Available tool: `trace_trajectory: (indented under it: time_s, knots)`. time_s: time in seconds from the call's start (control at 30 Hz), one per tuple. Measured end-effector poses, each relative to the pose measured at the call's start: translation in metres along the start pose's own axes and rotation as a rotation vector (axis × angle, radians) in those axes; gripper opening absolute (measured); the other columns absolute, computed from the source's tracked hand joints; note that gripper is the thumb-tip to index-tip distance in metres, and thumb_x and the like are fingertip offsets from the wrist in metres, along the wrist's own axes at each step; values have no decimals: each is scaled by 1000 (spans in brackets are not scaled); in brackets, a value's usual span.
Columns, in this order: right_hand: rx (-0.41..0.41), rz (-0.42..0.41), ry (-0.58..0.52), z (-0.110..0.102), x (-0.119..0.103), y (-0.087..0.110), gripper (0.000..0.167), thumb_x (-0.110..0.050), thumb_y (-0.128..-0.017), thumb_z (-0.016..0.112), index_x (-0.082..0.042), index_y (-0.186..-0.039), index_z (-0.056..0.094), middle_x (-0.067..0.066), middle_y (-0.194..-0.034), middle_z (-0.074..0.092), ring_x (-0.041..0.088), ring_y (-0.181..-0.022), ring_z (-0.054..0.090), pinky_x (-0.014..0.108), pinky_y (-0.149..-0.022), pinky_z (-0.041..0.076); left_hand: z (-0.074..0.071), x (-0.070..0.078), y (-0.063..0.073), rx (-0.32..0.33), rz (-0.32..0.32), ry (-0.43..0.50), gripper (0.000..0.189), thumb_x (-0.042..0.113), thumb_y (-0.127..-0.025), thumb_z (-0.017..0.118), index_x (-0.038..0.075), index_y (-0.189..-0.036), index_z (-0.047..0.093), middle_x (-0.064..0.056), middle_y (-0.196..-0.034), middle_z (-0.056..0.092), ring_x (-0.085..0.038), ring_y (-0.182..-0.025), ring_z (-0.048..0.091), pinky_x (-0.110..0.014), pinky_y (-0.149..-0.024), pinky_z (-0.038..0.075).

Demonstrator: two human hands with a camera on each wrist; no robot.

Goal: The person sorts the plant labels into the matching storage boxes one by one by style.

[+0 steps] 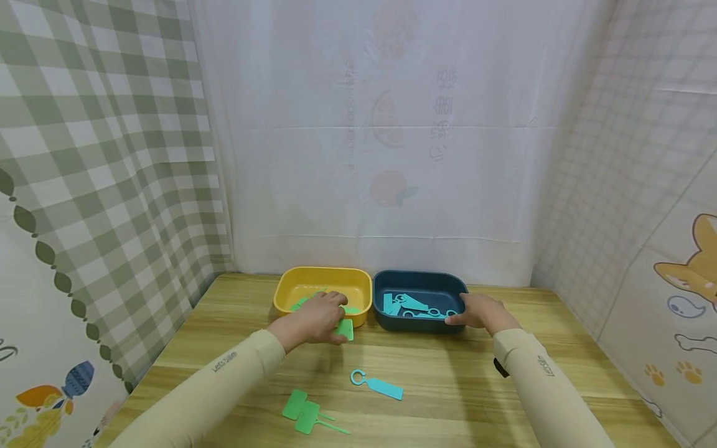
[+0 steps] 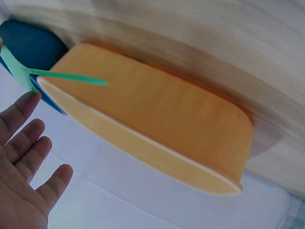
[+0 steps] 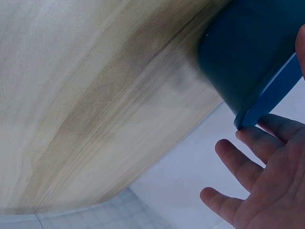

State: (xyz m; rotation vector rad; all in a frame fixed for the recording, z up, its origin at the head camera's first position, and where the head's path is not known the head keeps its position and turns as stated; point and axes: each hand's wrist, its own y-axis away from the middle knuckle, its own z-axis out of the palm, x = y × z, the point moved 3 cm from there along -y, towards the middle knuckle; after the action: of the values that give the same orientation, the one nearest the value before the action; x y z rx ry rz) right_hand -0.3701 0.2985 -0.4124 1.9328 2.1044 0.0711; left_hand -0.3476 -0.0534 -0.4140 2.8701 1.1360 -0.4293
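Observation:
My left hand (image 1: 319,316) pinches a green tag (image 1: 345,329) at the front rim of the yellow bin (image 1: 323,274). In the left wrist view the thin tail of that green tag (image 2: 71,76) sticks out past the fingers. Several green tags lie inside the yellow bin. My right hand (image 1: 477,311) is at the right end of the dark blue bin (image 1: 420,325), its fingers spread and close to the rim in the right wrist view; nothing shows between them. Several light blue ring-ended tags (image 1: 413,303) lie in this bin.
On the wooden table (image 1: 448,386), nearer me, lie a light blue tag (image 1: 384,389) with a ring end and two overlapping green tags (image 1: 306,417). A white curtain (image 1: 386,186) hangs behind the bins, with patterned cloths on both sides.

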Motion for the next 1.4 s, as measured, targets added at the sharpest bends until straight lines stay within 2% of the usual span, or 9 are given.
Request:
trace_trajectory:
  time_s: [0.13, 0.3, 0.53, 0.7, 0.93, 1.17, 1.4]
  knots:
    - [4, 1, 0, 0, 0, 0, 95, -53, -87, 71, 16, -143, 36, 39, -141, 42, 57, -129, 39, 74, -99, 30, -3, -11, -2, 53, -29, 53, 41, 52, -83, 76, 13, -79, 66, -8, -127, 58, -26, -120, 53, -46, -100, 46]
    - [5, 4, 0, 0, 1, 0, 95, -54, -87, 70, 15, -143, 36, 39, -141, 41, 57, -129, 39, 74, -100, 30, -9, -27, -3, 85, -82, 142, 38, 46, -84, 77, 10, -82, 68, -14, -130, 57, -32, -120, 54, -50, -102, 44]
    - [5, 9, -4, 0, 0, 1, 95, -53, -87, 71, 16, -143, 36, 39, -141, 41, 57, -129, 39, 73, -100, 30, -10, -54, -2, 110, -221, 187, 48, 47, -88, 73, 4, -109, 71, -16, -139, 52, -37, -127, 50, -53, -106, 39]
    - [7, 8, -4, 1, 0, 1, 94, -52, -88, 71, 16, -143, 37, 39, -141, 41, 56, -129, 39, 72, -99, 32, -7, -70, 1, 112, -329, 233, 48, 46, -91, 71, 3, -111, 70, -18, -142, 49, -38, -130, 47, -57, -108, 35]
    - [13, 6, -4, 2, 1, -1, 93, -51, -88, 71, 16, -143, 37, 39, -141, 41, 56, -129, 40, 73, -99, 32, 0, -81, 4, 151, -411, 257, 52, 44, -92, 69, -1, -119, 68, -21, -142, 48, -40, -128, 49, -58, -107, 37]
    - [4, 9, -9, 3, 2, -1, 93, -51, -88, 71, 16, -143, 36, 39, -142, 40, 57, -129, 39, 73, -99, 32, 13, -81, 4, 145, -455, 225, 53, 46, -92, 68, -2, -114, 69, -22, -141, 50, -40, -126, 50, -57, -106, 38]
    - [5, 14, -12, 3, 2, -3, 95, -53, -87, 71, 15, -143, 36, 38, -142, 40, 56, -129, 39, 72, -100, 32, 24, -81, 3, 119, -503, 171, 47, 51, -91, 68, 4, -90, 71, -21, -137, 54, -38, -124, 52, -59, -104, 39]
